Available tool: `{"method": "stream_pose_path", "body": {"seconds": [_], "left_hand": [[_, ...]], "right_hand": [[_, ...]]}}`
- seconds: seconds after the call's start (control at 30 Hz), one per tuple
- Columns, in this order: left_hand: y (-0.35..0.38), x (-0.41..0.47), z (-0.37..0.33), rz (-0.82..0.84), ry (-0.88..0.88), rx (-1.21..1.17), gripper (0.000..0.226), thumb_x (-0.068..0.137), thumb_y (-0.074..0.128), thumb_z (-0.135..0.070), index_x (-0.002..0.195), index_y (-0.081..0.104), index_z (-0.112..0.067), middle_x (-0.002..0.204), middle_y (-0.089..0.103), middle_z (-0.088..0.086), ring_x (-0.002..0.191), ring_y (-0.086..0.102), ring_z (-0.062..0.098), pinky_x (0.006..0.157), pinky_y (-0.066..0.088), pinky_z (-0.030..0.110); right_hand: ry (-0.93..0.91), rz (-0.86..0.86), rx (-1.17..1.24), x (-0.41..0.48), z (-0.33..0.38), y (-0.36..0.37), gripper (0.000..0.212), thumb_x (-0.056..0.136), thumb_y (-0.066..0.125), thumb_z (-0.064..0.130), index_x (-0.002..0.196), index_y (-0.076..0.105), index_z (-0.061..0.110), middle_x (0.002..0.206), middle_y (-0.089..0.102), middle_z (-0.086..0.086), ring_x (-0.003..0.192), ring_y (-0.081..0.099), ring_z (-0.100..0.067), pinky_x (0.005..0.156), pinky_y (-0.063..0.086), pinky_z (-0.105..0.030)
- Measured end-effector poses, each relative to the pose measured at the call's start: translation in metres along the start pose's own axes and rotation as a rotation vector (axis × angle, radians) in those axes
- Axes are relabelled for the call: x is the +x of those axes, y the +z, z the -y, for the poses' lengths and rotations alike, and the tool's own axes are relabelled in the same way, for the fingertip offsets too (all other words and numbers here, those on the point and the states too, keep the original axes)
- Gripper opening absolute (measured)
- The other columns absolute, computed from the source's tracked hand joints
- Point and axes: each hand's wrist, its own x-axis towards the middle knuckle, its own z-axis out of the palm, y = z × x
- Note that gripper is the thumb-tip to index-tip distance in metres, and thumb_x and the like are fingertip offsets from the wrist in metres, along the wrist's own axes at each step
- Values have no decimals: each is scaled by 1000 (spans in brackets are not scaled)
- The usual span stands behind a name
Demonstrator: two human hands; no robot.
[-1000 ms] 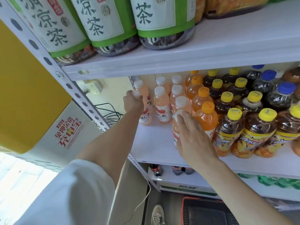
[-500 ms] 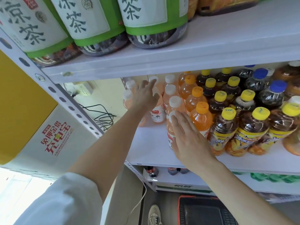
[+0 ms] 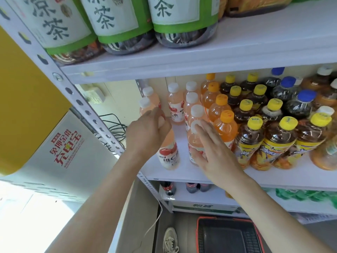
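nearest, on the floor, stand a red basket (image 3: 198, 232) and a shoe (image 3: 170, 240); the basket's inside looks dark and i cannot tell if anything lies in it.

above them, at the near edge of the shelf (image 3: 273, 179), both hands are on pink drinks. the left hand (image 3: 147, 136) has its fingers curled over the top of a pink bottle (image 3: 169, 156), which stands upright near the front edge, at the left end of the shelf. just to its right, with a narrow gap between the two, the right hand (image 3: 215, 154) lies with straight, spread fingers against the front pink bottle (image 3: 193, 141), touching its shoulder and label without closing round it.

farther in, more white-capped pink bottles (image 3: 176, 105) stand loosely, two of them off by the far left corner (image 3: 145, 105) and not in line. to the right, the orange bottles (image 3: 226, 125) and the yellow-capped tea bottles (image 3: 277, 143) already stand in tidy rows running near to far.

by my reading the work is facing up the pink drinks: one column has its front bottle in place, a second is being started, and the stragglers at the back are left to be pulled forward. overhead, large green-labelled bottles (image 3: 116, 24) fill the upper shelf (image 3: 237, 57).
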Motion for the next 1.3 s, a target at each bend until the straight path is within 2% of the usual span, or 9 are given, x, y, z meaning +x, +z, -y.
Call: {"method": "stream_pose_path", "body": {"seconds": [0.1, 0.27, 0.47, 0.67, 0.87, 0.97, 1.07, 1.2, 1.3], "left_hand": [[-46, -16, -7, -66, -197, -374, 23, 85, 53, -52, 85, 59, -29, 70, 61, -14, 65, 54, 12, 58, 40, 30], [-85, -29, -18, -135, -459, -933, 26, 90, 60, -32, 68, 63, -19, 62, 55, -1, 53, 48, 13, 46, 36, 20], [-85, -34, -28, -62, -522, -1135, 34, 94, 57, -44, 73, 67, -19, 66, 62, 4, 56, 55, 18, 49, 39, 24], [-73, -43, -37, 33, -426, -1309, 38, 87, 61, -52, 90, 66, -14, 84, 67, 9, 76, 60, 25, 69, 44, 37], [-66, -48, -48, 5, -489, -1391, 25, 88, 60, -44, 82, 69, -22, 85, 71, 3, 78, 68, 20, 65, 50, 31], [-64, -51, -51, -47, -480, -1423, 25, 89, 60, -42, 82, 67, -19, 80, 70, 2, 75, 67, 18, 62, 51, 28], [-62, -51, -57, -80, -566, -1383, 46, 84, 64, -48, 109, 63, -9, 82, 75, 0, 78, 72, 16, 65, 54, 26], [-64, -52, -55, -80, -580, -1449, 37, 81, 67, -44, 101, 64, -13, 83, 73, 1, 83, 71, 19, 77, 52, 34], [-73, -51, -52, 96, -410, -1699, 26, 83, 69, -30, 100, 58, -13, 92, 69, 5, 84, 67, 22, 77, 51, 37]], "right_hand": [[-9, -77, 117, -23, 2, -8, 56, 95, 47, 50, 145, 41, 25, 154, 33, 9, 144, 26, -9, 114, 19, -18], [217, 322, 1053, -66, 12, -17, 77, 67, 72, 69, 135, 45, 47, 133, 58, 22, 121, 58, -5, 97, 53, -32], [195, 141, 1158, -86, 26, -24, 60, 70, 81, 38, 127, 59, 37, 127, 66, 0, 114, 64, -17, 89, 54, -24], [601, 231, 1619, -100, 43, -38, 70, 69, 61, 79, 96, 76, 16, 69, 64, -23, 48, 60, -25, 41, 48, -27], [712, 273, 1670, -108, 47, -42, 73, 67, 53, 77, 90, 77, 13, 64, 61, -22, 43, 56, -23, 38, 43, -23], [714, 151, 1502, -97, 46, -43, 63, 76, 58, 62, 115, 71, 14, 100, 70, -25, 64, 66, -27, 40, 48, -24], [546, 7, 1341, -93, 40, -43, 47, 82, 72, 32, 127, 62, 26, 128, 64, -12, 84, 67, -34, 55, 55, -20], [345, 59, 1410, -111, 43, -49, 50, 76, 76, 45, 123, 64, 32, 116, 70, -13, 90, 71, -36, 57, 59, -29], [500, 118, 1417, -107, 47, -51, 55, 92, 58, 47, 132, 58, 9, 73, 71, -26, 53, 69, -18, 39, 46, -14]]}}
